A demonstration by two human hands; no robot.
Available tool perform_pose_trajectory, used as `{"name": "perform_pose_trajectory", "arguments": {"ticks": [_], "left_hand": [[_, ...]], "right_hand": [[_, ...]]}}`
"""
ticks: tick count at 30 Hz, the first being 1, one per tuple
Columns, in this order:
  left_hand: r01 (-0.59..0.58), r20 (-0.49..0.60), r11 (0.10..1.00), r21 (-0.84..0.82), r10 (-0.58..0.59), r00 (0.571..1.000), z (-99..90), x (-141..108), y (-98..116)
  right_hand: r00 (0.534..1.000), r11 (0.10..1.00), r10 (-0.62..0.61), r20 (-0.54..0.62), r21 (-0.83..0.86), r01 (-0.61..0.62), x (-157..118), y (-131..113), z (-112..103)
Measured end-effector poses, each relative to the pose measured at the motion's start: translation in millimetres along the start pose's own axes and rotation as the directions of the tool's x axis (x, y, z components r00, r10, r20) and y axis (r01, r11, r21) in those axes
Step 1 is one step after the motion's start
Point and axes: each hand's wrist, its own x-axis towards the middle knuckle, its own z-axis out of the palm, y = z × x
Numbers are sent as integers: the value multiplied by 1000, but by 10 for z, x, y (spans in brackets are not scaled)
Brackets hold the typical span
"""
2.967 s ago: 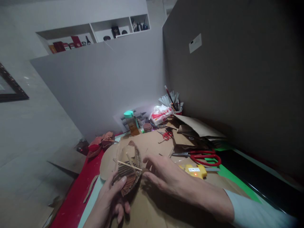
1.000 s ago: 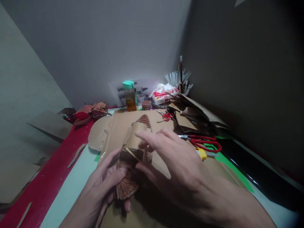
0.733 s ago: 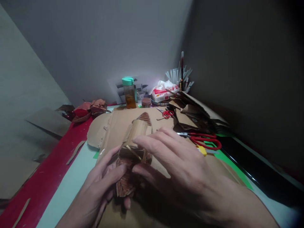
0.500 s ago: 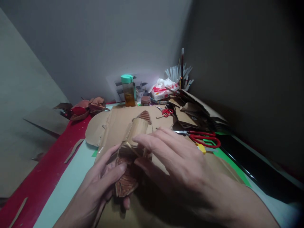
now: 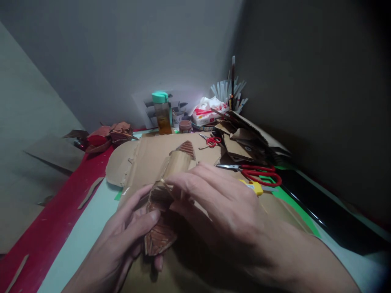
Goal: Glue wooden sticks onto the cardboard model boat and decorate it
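Left hand (image 5: 130,228) held thumb (image 5: 145,224) uppermost, fingers (image 5: 159,263) curled beneath. Right hand (image 5: 222,203) arched just beside it, knuckles raised, index finger (image 5: 185,180) extended toward left hand, thumb shadowed below index. Both forearms angled inward.

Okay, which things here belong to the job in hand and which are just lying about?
Seemingly part of the job:
cardboard model, held in the left hand, with the right hand at it

Apparently just lying about:
large red-handled scissors
small red-handled scissors
yellow tool
turquoise-lidded bottle
tissue pack

Dim; deep shadow below right hand (image 5: 224,205); top right blackened
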Motion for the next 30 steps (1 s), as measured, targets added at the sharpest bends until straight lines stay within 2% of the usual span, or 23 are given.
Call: {"name": "perform_pose_trajectory", "arguments": {"ticks": [3, 6, 8, 12, 16, 19, 23, 25, 27, 28, 30], "left_hand": [[40, 60, 999, -6, -40, 997, -72, 27, -20], [28, 96, 1000, -12, -27, 995, -114, 31, -10], [39, 119, 999, 1, -39, 992, -97, 10, 23], [82, 48, 996, -21, -81, 996, -21, -43, 94], [45, 26, 999, 1, -45, 999, 0, -41, 105], [-3, 28, 997, 71, 1, 1000, -12, -23, 96], [57, -36, 997, 46, -55, 998, -49, -14, 120], [49, -57, 999, 25, -47, 997, -82, -7, 142], [20, -100, 1000, 21, -18, 995, -126, 9, 160], [9, -128, 1000, 13, -7, 992, -150, 21, 165], [-14, -171, 1000, -9, 13, 985, -193, 50, 166]], "right_hand": [[1000, 1000, -21, -10, 1, 21, 10, 24, 13], [994, 998, -67, -89, -21, 66, 12, 39, 11], [993, 999, -43, -109, -34, 39, 13, 36, -7], [995, 999, 26, -97, 28, -24, 38, 37, -55], [986, 990, -34, -165, 129, 56, 67, 65, -82], [961, 966, 11, -277, 251, 61, 61, 79, -100], [888, 946, 149, -435, 325, 1, 35, 127, -129], [901, 933, 205, -383, 354, -62, 33, 159, -145], [937, 903, 292, -192, 379, -204, 45, 174, -158], [939, 884, 335, -80, 373, -283, 54, 171, -163], [904, 845, 413, 113, 322, -426, 66, 146, -167]]}}
